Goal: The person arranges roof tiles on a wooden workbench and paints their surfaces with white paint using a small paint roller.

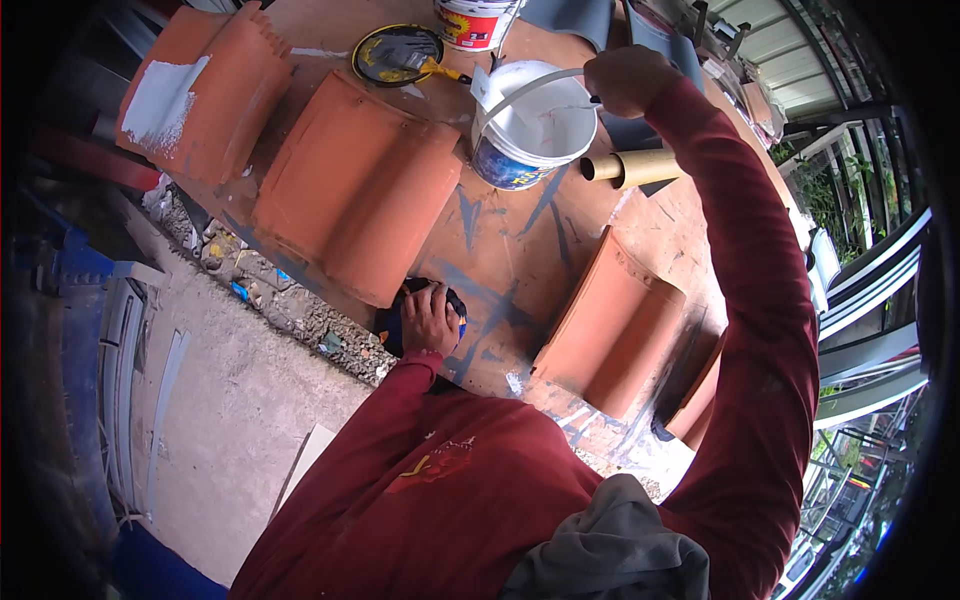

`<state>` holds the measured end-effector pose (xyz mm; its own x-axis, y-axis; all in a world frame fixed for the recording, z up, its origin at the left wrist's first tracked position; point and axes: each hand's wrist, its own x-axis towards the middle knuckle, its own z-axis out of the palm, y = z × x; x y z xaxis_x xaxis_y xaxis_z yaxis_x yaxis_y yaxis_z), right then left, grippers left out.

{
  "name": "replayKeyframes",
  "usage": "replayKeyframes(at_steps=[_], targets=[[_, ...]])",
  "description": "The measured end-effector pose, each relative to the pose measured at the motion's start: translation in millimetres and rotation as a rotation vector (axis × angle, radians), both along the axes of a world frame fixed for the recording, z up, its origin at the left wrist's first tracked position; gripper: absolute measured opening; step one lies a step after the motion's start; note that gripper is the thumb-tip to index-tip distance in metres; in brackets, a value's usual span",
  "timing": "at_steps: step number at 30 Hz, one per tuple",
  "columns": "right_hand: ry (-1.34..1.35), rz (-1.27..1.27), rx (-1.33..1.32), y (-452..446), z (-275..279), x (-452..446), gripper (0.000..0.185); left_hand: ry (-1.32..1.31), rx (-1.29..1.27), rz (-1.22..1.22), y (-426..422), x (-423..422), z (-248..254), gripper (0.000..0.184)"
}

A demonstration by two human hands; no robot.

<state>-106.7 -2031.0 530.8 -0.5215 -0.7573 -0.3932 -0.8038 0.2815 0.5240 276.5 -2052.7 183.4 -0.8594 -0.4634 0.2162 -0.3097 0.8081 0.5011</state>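
My right hand (628, 82) is closed at the end of the pale curved handle (535, 88) of a white bucket (530, 165). A thin dark-tipped piece shows below the fingers; I cannot tell what it is. The bucket has a blue printed label and pale residue inside. My left hand (430, 318) lies with bent fingers over a dark bundle (455, 302), apparently cloth, at the near table edge. Beside it is a large curved terracotta roof tile (360, 190). Another roof tile (615, 325) rests to the right.
A roof tile with a white painted patch (160, 105) lies at far left. Behind are a yellow-rimmed round tool (398, 55) with dark smears and a red-and-white bucket (475, 25). Cardboard tubes (635, 168) lie right of the white bucket. Grey strips (125, 400) stand at left.
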Motion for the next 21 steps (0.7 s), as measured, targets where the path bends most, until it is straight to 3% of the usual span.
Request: replayKeyframes(at_steps=[4,7,12,17,21], targets=[[-0.106,0.106,-0.272,13.1,8.7,-22.1,0.019,-0.013,-0.024,-0.021,0.0,2.3,0.8,0.038],[-0.06,0.044,-0.148,8.0,-2.7,-10.0,0.023,-0.018,-0.037,-0.036,3.7,1.0,-3.7,0.039],[0.021,0.002,-0.161,32.4,9.4,-9.4,0.022,0.0,-0.074,-0.025,2.8,0.3,-3.0,0.036],[-0.098,0.033,-0.445,62.9,20.1,6.7,0.024,0.01,-0.081,-0.03,3.1,0.8,-2.8,0.036],[-0.111,-0.041,-0.516,77.6,-13.4,26.2,0.027,0.029,-0.121,-0.028,5.2,-0.1,-3.2,0.036]])
